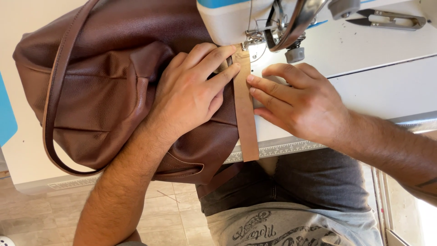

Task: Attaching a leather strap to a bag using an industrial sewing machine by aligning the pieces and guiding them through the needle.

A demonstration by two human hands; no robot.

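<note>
Mid-stitch, I'd say: left hand point(191, 91) flat, pinning brown bag point(104, 86), right hand point(296, 98) fingertips steadying strap point(244, 114) under sewing machine point(259, 23); next needs even feed.

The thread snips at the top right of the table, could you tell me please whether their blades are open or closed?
Open. The thread snips lie flat on the white table, their two pointed blades spread apart at the tips.
</note>
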